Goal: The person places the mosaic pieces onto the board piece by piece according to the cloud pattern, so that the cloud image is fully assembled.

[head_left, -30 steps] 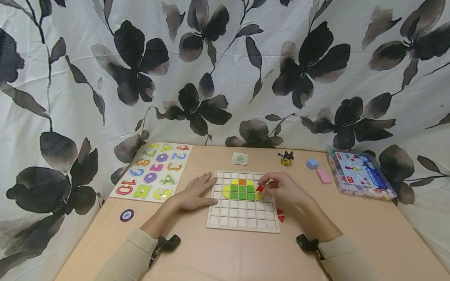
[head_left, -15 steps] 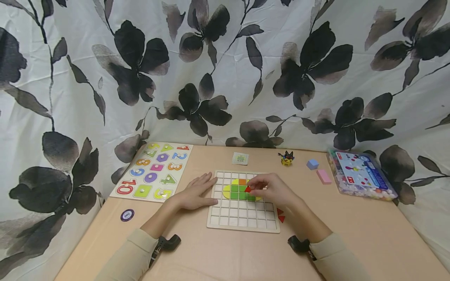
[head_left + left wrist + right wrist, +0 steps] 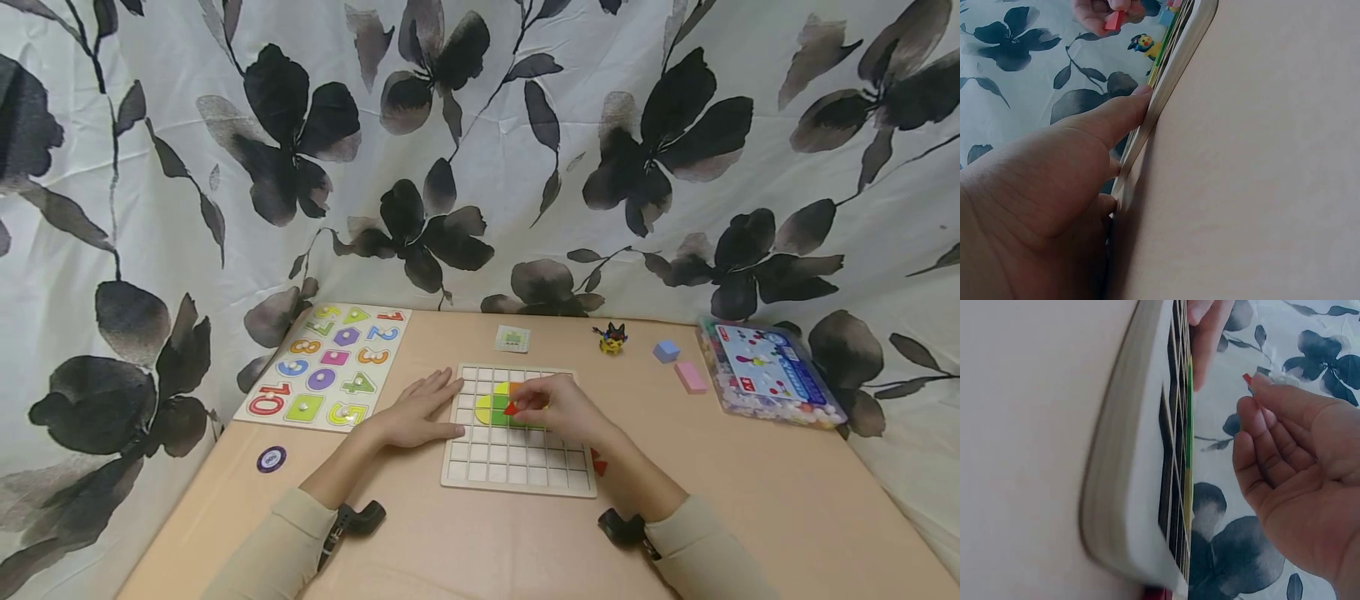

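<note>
fingertips of the right hand (image 3: 558,408) pinch a red triangle piece (image 3: 511,408) over the grid board (image 3: 517,475), while the left hand (image 3: 416,412) rests flat, fingers straight, against the board's left edge.

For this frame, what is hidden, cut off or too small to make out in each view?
- Head view: the right hand covers part of the coloured pattern on the grid board; the print on the small card is too small to read.
- Left wrist view: the left hand fills the frame and the board shows edge-on, its cells unseen.
- Right wrist view: the red piece shows only as a tip past the fingers; the board's near edge is blurred.
</note>
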### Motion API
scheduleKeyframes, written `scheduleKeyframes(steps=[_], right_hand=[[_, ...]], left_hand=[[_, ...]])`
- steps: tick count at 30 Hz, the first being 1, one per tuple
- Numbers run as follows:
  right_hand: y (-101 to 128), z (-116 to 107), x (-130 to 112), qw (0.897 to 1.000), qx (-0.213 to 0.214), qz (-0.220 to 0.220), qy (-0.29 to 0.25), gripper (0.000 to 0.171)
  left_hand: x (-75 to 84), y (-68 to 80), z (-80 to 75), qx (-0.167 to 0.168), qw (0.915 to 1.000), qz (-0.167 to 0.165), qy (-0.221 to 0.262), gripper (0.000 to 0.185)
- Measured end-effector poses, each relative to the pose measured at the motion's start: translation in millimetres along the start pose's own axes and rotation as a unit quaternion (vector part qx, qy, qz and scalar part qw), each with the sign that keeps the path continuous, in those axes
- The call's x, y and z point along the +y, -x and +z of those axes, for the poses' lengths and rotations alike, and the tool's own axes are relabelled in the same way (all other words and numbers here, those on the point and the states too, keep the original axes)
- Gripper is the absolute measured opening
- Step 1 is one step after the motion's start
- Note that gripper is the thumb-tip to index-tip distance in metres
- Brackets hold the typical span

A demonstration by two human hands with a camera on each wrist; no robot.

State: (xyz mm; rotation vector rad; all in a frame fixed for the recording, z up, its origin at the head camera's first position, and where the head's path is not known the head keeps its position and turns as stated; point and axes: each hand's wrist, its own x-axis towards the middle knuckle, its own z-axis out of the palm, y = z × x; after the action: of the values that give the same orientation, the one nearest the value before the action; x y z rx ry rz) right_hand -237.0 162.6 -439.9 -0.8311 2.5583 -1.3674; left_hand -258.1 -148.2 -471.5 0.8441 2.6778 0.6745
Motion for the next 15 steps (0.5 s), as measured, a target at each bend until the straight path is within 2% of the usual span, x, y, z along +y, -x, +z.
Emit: scheduleKeyframes(steps=[9, 15], right_hand=[[-2.3, 18.0, 2.8, 0.999, -0.039, 0.001, 0.003, 0.019], [0.0, 21.9, 1.4, 0.999, -0.049, 0.002, 0.019, 0.017]], left_hand=[[-0.8, -0.3, 0.1, 0.0, 1.0, 0.001, -0.001, 0.09], [-2.0, -0.3, 0.2, -0.006, 1.0, -0.006, -0.001, 0.092]])
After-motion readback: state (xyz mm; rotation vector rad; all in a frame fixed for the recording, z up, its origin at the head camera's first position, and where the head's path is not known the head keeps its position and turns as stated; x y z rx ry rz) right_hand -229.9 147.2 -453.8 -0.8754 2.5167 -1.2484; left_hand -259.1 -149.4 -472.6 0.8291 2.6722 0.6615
